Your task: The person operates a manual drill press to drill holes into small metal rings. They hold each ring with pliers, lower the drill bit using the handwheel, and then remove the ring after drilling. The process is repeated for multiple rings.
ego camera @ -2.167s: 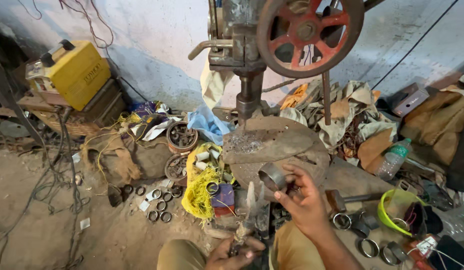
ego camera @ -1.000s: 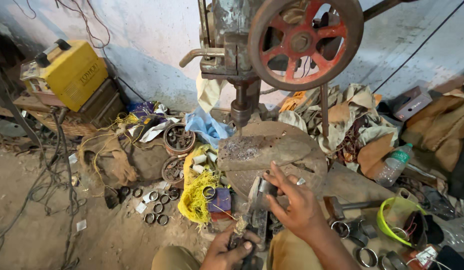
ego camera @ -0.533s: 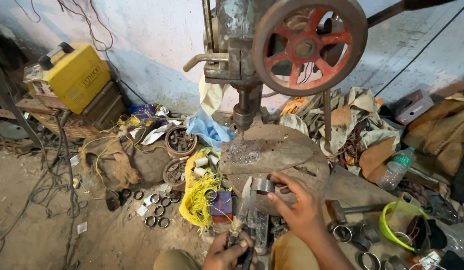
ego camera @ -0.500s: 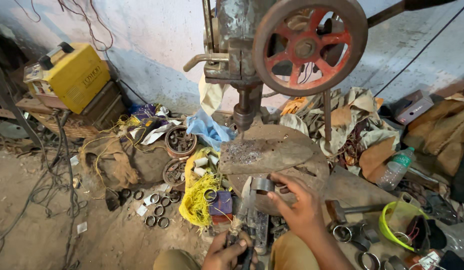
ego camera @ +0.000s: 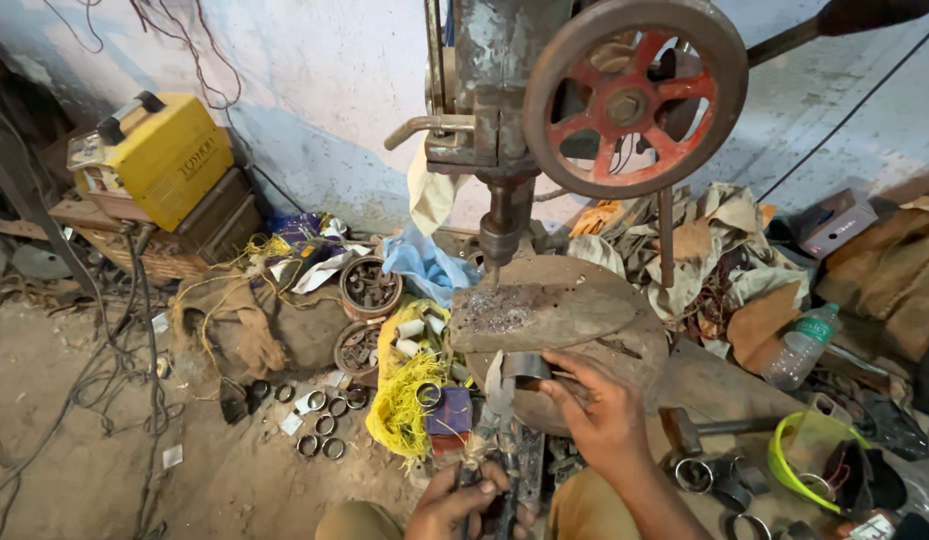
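Head view, looking down at a pillar drill on a workshop floor.

Right hand [ego camera: 600, 415]: fingers curled and pinched on a short metal ring [ego camera: 526, 366], a grey sleeve-like piece. It is held at the front edge of the round drill table [ego camera: 575, 310], just below the rim, apart from the drill bit [ego camera: 495, 268] above. The grip is by the ring's outer wall, so the open bore faces outward and stays free.

Left hand [ego camera: 465, 500]: low in the frame, fingers closed round a slim dark tool [ego camera: 510, 470] that stands up between the knees. It may be pliers or a clamp handle; the view is too cluttered there to say. The closed grip holds it upright near the ring.

Drill table: covered with shiny metal chips [ego camera: 500, 310], lying mostly under the bit.

Red handwheel [ego camera: 635, 100]: on the drill head, upper right, untouched by either hand.

Floor, left of the table: more metal rings [ego camera: 325, 425] lie loose in the dirt, near a yellow rag [ego camera: 405, 400] and two shallow bowls of scrap [ego camera: 370, 290]. They are within arm's reach of the seated person.

Further left, a yellow box-shaped machine [ego camera: 170, 160] sits on a crate against the wall, with cables trailing over the ground.

Right side: a plastic bottle [ego camera: 800, 345] leans among cloth scraps, and a hammer [ego camera: 705, 430] lies by the right forearm.
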